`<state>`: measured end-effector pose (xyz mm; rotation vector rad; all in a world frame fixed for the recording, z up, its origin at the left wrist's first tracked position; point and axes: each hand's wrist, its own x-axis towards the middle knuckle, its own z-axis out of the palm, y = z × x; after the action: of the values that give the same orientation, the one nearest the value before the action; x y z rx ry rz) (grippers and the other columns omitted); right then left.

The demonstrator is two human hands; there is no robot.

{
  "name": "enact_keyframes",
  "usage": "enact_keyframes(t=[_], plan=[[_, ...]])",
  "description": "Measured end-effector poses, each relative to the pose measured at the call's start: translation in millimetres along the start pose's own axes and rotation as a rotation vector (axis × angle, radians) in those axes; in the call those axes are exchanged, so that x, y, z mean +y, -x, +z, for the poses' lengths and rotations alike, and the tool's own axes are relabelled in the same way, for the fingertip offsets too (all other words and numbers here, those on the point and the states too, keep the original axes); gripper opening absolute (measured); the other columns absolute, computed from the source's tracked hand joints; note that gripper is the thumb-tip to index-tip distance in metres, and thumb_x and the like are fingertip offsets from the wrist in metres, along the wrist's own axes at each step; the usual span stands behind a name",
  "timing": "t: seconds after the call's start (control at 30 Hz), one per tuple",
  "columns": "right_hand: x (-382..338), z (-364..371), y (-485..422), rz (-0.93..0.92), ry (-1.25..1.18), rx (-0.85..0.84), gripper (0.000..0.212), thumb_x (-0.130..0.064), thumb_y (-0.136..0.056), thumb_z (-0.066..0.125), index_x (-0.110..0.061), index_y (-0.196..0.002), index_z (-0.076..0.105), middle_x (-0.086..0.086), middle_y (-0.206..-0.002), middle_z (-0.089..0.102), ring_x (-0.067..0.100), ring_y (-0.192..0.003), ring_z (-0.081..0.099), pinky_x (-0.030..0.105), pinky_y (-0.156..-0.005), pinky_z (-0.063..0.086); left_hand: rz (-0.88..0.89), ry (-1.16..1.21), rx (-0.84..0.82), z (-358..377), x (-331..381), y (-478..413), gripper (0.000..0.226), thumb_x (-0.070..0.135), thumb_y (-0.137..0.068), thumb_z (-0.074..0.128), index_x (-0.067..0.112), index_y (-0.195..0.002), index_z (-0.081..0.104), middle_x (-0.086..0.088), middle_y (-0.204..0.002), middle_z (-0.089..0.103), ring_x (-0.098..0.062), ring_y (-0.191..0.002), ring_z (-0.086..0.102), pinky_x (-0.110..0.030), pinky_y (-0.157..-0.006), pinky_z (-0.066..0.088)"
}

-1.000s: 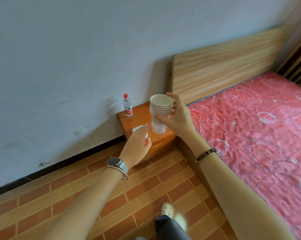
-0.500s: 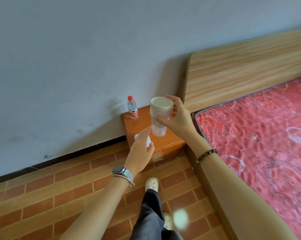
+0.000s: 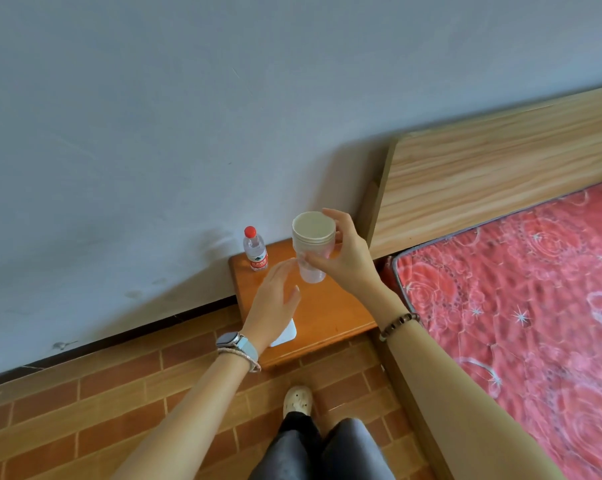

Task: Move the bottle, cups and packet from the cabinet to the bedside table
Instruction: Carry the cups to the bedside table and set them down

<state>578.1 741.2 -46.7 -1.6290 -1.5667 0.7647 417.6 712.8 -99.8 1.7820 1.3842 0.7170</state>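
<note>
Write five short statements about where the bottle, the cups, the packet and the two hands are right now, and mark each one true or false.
1. The bottle stands upright on the bedside table, at its far corner by the wall. True.
2. The stack of cups rests on the mattress. False: the right hand holds it in the air above the table.
3. The left hand grips the bottle. False: it is open, over the table and clear of the bottle.
4. The white packet lies on the table near its front edge, partly hidden by the left hand. True.
5. The bottle's cap is blue. False: it is red.
</note>
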Motion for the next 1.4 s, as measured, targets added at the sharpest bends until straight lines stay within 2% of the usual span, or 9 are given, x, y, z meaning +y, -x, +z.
enact_keyframes(t=[0.2, 0.4, 0.53, 0.67, 0.8, 0.9, 1.1, 1.27, 1.4], plan=[[41, 30, -49, 0.054, 0.014, -0.073, 0.088, -0.034, -0.068, 0.086, -0.016, -0.139, 0.038, 0.001, -0.131, 0.055, 0.014, -0.116, 0.054, 0.028, -0.093, 0.052, -0.085, 0.093, 0.005, 13, -23, -40, 0.049, 0.012, -0.094, 0.050, 0.025, -0.139, 0.038, 0.013, -0.136, 0.044, 0.008, -0.119, 0.035, 0.005, -0.086, 0.025], [115, 77, -89, 0.026, 0.066, -0.161, 0.080, -0.042, -0.066, 0.086, -0.023, -0.131, 0.043, -0.002, -0.126, 0.054, 0.014, -0.116, 0.050, 0.031, -0.091, 0.052, -0.205, 0.107, 0.018, 51, -77, -75, 0.051, 0.008, -0.093, 0.048, 0.020, -0.142, 0.035, 0.004, -0.141, 0.045, -0.007, -0.129, 0.039, -0.014, -0.099, 0.027], [177, 116, -106, 0.038, 0.021, -0.199, 0.079, -0.045, -0.066, 0.085, -0.027, -0.130, 0.042, -0.004, -0.123, 0.054, 0.013, -0.115, 0.050, 0.034, -0.091, 0.053, -0.233, 0.091, 0.044, 85, -129, -97, 0.050, 0.009, -0.094, 0.048, 0.023, -0.140, 0.036, 0.005, -0.141, 0.045, -0.005, -0.128, 0.040, -0.007, -0.095, 0.026], [231, 153, -120, 0.012, -0.037, -0.223, 0.076, -0.042, -0.069, 0.084, -0.031, -0.130, 0.040, -0.010, -0.121, 0.054, 0.013, -0.115, 0.052, 0.038, -0.090, 0.055, -0.238, 0.004, 0.023, 119, -187, -114, 0.059, 0.011, -0.095, 0.049, 0.025, -0.147, 0.025, 0.005, -0.146, 0.040, -0.009, -0.132, 0.039, -0.016, -0.100, 0.031], [271, 184, -136, -0.005, -0.057, -0.236, 0.076, -0.036, -0.072, 0.084, -0.029, -0.133, 0.039, -0.014, -0.121, 0.049, 0.014, -0.119, 0.050, 0.036, -0.092, 0.054, -0.219, -0.184, -0.011, 142, -231, -131, 0.068, 0.014, -0.094, 0.049, 0.028, -0.150, 0.012, 0.003, -0.130, 0.054, -0.012, -0.103, 0.059, -0.016, -0.086, 0.046], [292, 200, -148, -0.017, -0.077, -0.245, 0.076, -0.033, -0.073, 0.083, -0.025, -0.135, 0.040, -0.013, -0.122, 0.048, 0.015, -0.121, 0.049, 0.032, -0.092, 0.053, -0.207, -0.304, 0.000, 155, -254, -141, 0.070, 0.017, -0.093, 0.051, 0.026, -0.150, 0.011, 0.000, -0.105, 0.062, -0.010, -0.082, 0.059, -0.019, -0.077, 0.052], [312, 222, -169, -0.036, -0.100, -0.265, 0.078, -0.030, -0.073, 0.083, -0.026, -0.137, 0.038, -0.016, -0.122, 0.045, 0.017, -0.122, 0.048, 0.035, -0.094, 0.052, -0.158, -0.426, 0.053, 169, -282, -160, 0.065, 0.017, -0.092, 0.053, 0.016, -0.149, 0.020, -0.004, -0.108, 0.063, -0.013, -0.091, 0.061, -0.013, -0.079, 0.043], [321, 233, -185, -0.033, -0.112, -0.278, 0.080, -0.030, -0.073, 0.084, -0.027, -0.138, 0.037, -0.012, -0.128, 0.047, 0.019, -0.124, 0.048, 0.041, -0.098, 0.051, -0.134, -0.457, 0.053, 172, -292, -173, 0.064, 0.015, -0.093, 0.053, 0.012, -0.148, 0.020, -0.009, -0.106, 0.064, -0.017, -0.089, 0.063, -0.017, -0.081, 0.046], [321, 236, -190, -0.034, -0.108, -0.280, 0.081, -0.028, -0.073, 0.083, -0.024, -0.139, 0.037, -0.002, -0.133, 0.049, 0.017, -0.124, 0.047, 0.035, -0.097, 0.049, -0.121, -0.473, 0.071, 174, -295, -177, 0.065, 0.014, -0.092, 0.054, 0.009, -0.148, 0.022, -0.010, -0.105, 0.064, -0.017, -0.090, 0.063, -0.019, -0.083, 0.047]])
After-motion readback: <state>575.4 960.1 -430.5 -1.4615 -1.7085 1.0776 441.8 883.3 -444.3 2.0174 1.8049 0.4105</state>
